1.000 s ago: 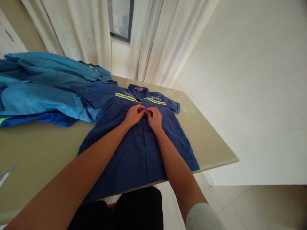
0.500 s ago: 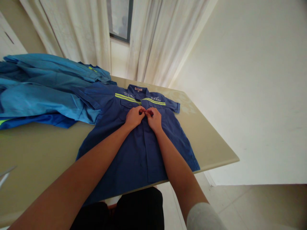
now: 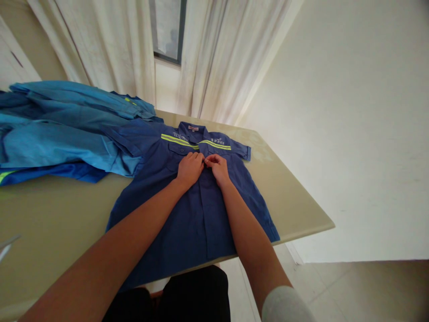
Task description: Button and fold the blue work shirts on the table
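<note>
In the head view, your navy short-sleeved work shirt (image 3: 184, 232) lies front up on the table (image 3: 288, 201), hem at its near edge. Your left hand (image 3: 191, 170) and right hand (image 3: 217, 167) nearly meet, each clamped on the front placket (image 3: 205, 210); any button is hidden. You seem to be working the closure, which calls for taut cloth and a fine pinch

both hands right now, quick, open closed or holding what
Left hand: fingers curled on the blue shirt; its grip is hidden, so can't tell.
Right hand: closed, pinching the shirt's front.
</note>
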The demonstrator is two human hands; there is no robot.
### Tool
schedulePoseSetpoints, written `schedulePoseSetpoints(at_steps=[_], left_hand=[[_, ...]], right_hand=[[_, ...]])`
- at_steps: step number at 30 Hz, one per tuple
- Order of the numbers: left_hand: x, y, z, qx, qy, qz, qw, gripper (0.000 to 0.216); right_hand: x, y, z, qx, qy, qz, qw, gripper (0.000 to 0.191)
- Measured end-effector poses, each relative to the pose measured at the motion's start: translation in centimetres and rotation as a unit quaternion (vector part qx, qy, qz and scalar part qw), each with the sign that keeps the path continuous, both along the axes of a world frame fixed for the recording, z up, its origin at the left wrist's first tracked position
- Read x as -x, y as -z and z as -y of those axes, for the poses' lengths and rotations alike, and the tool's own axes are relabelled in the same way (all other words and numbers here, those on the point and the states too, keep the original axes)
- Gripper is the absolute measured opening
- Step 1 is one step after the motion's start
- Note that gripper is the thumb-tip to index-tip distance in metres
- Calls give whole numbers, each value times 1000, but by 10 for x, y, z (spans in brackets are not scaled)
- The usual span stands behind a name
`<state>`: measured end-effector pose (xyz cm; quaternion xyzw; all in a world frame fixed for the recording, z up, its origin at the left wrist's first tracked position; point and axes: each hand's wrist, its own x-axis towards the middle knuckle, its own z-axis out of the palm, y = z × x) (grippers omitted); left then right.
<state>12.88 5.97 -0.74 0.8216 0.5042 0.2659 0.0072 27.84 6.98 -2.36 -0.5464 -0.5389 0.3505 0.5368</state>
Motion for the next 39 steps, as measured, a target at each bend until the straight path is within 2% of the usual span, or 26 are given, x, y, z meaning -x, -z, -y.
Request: schedulePoseSetpoints(at_steps=[4,8,13,17,19,22,26,30,33,35,37,39], left_hand=[[-3,-6,7,-35,8,-46,998,29],[-1,-5,7,-29,42,-31,998,33],[2,-1,-1,-3,-3,11,1000,26],[5,0,-8,61,-7,25,998,41],[10,1,-7,83,0,9,996,49],[24,8,-1,77,31,-29,996,58],[44,19,2,94,8,-46,994,60],[51,18,-12,120,11,-77,990,60],[49,16,-23,132,17,-88,987,61],[48,15,-27,132,21,-83,988,60],[47,15,-27,115,24,-71,991,58],[48,13,-23,74,37,-51,995,52]], right_hand=[[-3,-8,1,58,8,-35,998,17],[-4,-13,3,109,12,-40,993,15],[-1,-10,5,68,42,-38,996,16],[0,-6,4,48,58,-14,997,18],[-1,-3,5,41,63,10,997,16],[-3,-2,6,25,61,52,996,14],[-2,-3,11,4,29,141,990,6],[0,-11,20,-10,-17,275,961,19],[4,-24,32,33,-72,371,925,33],[11,-34,43,68,-75,433,896,40],[19,-40,56,84,-43,490,867,34],[25,-40,67,79,4,520,851,18]])
